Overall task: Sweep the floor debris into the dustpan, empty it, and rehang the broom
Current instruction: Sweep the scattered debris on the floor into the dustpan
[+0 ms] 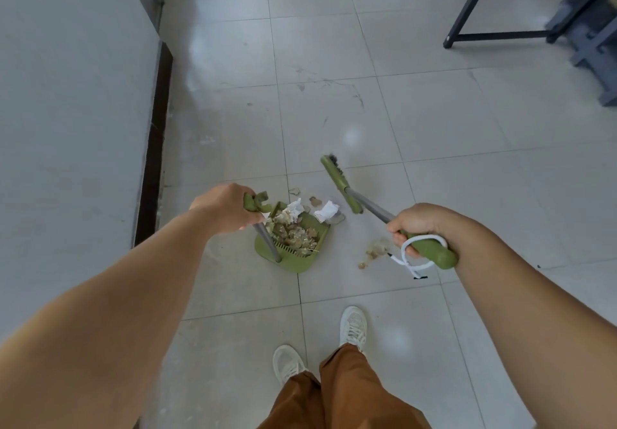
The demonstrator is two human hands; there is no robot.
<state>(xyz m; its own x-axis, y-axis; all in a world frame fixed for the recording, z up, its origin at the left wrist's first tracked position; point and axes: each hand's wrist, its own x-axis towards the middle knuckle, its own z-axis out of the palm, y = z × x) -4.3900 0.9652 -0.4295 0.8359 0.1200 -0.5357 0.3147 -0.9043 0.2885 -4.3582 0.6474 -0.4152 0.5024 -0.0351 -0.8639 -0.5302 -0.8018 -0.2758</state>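
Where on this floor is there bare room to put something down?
Bare tiles lie between the dustpan and the wall, and ahead of the broom head toward the table legs. It is crowded at the dustpan's mouth, with paper scraps, and by the crumbs under the right hand.

Bare forearms, brown trousers w/ white sneakers.

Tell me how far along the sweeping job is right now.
Partly done. The dustpan already holds a pile of scraps. In hand: the left hand grips the dustpan handle and the right hand grips the broom. Left: the crumpled paper at the pan's mouth, the small brown bits near the right hand, then emptying the pan and rehanging the broom.
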